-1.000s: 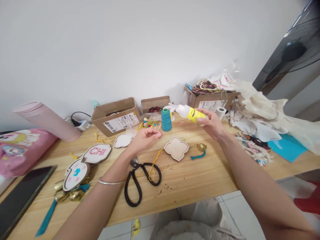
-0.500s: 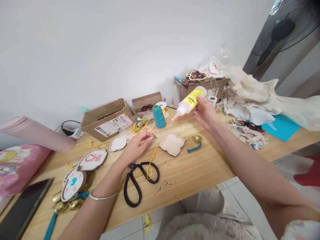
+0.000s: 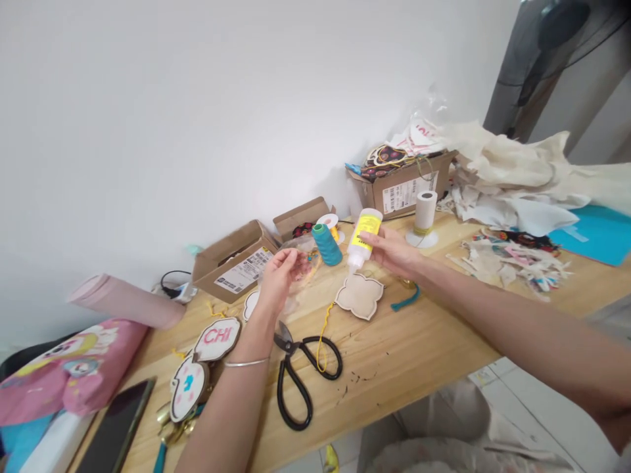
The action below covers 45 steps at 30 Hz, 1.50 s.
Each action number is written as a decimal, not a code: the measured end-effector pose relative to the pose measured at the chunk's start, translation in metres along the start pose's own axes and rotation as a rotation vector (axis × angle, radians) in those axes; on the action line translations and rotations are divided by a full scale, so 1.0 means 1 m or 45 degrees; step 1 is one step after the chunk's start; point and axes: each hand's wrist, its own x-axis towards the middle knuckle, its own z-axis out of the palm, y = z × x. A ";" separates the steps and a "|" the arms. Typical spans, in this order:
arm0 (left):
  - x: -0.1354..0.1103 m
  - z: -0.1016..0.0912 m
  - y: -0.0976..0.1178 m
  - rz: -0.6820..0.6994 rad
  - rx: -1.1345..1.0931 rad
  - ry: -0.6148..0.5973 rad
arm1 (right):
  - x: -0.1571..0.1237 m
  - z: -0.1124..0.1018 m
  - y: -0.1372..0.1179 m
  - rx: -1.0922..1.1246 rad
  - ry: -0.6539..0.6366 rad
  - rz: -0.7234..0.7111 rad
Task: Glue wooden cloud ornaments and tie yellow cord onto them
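Observation:
My right hand [image 3: 387, 248] grips a white squeeze bottle of glue [image 3: 365, 230] with a yellow label, tilted nozzle-down. Its tip is at the upper edge of a cream four-lobed fabric piece [image 3: 361, 295], which lies flat with a yellow cord [image 3: 327, 325] at its left corner; whether they touch I cannot tell. My left hand [image 3: 283, 276] hovers by a clear bag with beads [image 3: 308, 266], its fingers curled together; anything in them is hidden. Black-handled scissors [image 3: 290, 348] lie part-open below. Right of the fabric piece is a teal tassel [image 3: 407, 299], partly behind my right hand.
A teal thread cone [image 3: 327, 244] stands behind the fabric piece. Cardboard boxes [image 3: 246, 272] line the wall. At left lie embroidered pieces [image 3: 217, 338], a phone [image 3: 118, 427] and a pink pouch [image 3: 93, 374]. Fabric scraps [image 3: 517, 197] and a white roll [image 3: 424, 213] are at right.
My right hand has lowered the glue bottle to the four-lobed piece and tipped it steeper. My left hand has lifted toward the beads, its fingers drawn together. The view has shifted left.

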 end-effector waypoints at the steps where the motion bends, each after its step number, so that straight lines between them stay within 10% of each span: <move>1: 0.003 0.001 -0.003 -0.016 -0.055 0.027 | 0.000 -0.003 0.004 -0.048 -0.005 -0.002; 7: -0.003 0.011 0.011 -0.001 -0.054 0.206 | 0.000 -0.008 0.014 -0.087 0.141 0.023; 13: -0.050 0.016 0.041 0.112 0.282 -0.074 | -0.012 0.031 -0.015 -0.068 0.159 0.138; 29: -0.076 0.023 0.005 0.575 0.927 -0.656 | -0.022 0.036 -0.001 -0.844 -0.053 -0.232; 45: -0.078 0.027 0.005 0.663 1.036 -0.693 | -0.026 0.038 0.004 -1.073 -0.067 -0.313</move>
